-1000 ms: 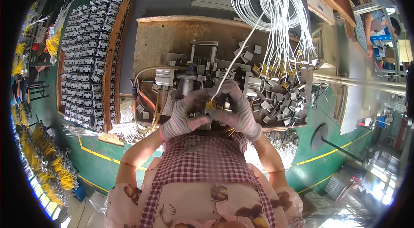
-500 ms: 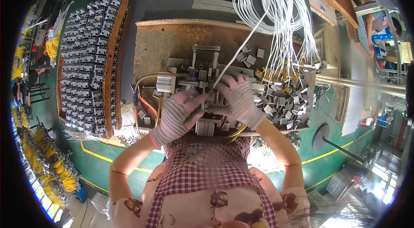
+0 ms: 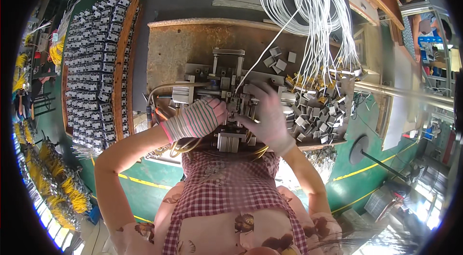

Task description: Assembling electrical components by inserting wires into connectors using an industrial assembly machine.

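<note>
Gloved left hand (image 3: 200, 119), in a striped knit glove, lies at eight o'clock of the metal clamping fixture (image 3: 233, 105), its fingers bent toward the fixture's middle; whether the fingertips grip anything cannot be told. Right hand (image 3: 270, 120), blurred, stands between three and four o'clock, thumb and fingers apart beside the same fixture. Single white cable (image 3: 265, 53) descends from one o'clock, its lower end at the fixture near the right fingers; the join itself is too small to tell. Coil of white cables (image 3: 332, 19) lies farther out at one o'clock, its tails reaching yellow terminals (image 3: 318, 95) between two and three. Pile of grey rectangular caps (image 3: 320, 119) occupies three o'clock, with several loose caps (image 3: 292, 57) between one and two. Ribbed metal block (image 3: 229, 142) sits at six o'clock; tan hose (image 3: 166, 86) enters from nine. Brown workboard (image 3: 169, 52) carries these fittings. Beyond its edge, at nine o'clock, wood-railed tray (image 3: 124, 72) holds rows of grey-and-black blocks (image 3: 91, 81), any lettering on them too small to read. Pale marking on the checked apron (image 3: 222, 192) is likewise illegible.
</note>
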### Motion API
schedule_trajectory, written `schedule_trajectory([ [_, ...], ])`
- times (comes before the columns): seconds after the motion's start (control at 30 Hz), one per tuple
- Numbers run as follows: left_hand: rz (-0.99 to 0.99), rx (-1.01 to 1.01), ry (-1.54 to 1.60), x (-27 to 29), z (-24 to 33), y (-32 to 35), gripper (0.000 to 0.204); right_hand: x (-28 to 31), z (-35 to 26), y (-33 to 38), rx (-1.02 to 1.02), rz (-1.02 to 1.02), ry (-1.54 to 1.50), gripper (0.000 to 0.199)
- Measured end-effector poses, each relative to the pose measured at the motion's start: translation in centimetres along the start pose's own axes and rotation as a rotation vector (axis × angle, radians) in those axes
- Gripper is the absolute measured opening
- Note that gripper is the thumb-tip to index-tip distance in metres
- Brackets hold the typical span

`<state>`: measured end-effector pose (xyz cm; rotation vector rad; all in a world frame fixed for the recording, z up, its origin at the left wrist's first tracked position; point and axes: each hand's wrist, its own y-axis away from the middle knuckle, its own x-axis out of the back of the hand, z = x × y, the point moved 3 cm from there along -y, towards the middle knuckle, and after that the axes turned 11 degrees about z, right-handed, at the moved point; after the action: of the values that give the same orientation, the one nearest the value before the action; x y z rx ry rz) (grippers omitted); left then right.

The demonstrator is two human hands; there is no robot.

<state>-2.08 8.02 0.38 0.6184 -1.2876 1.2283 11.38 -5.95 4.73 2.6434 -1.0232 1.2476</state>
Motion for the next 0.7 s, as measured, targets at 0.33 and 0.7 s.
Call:
schedule_trajectory([
  [0.33, -0.096, 0.376, 0.294, 2.8, -1.1, -1.4, 0.045, 7.8, 3.6, 5.0, -0.233, 0.222, 0.078, 0.027],
  [0.7, 0.047, 1.061, 1.355, 8.8, -4.6, -2.9, 0.045, 9.6, 5.5, 6.7, -0.229, 0.195, 0.523, 0.026],
])
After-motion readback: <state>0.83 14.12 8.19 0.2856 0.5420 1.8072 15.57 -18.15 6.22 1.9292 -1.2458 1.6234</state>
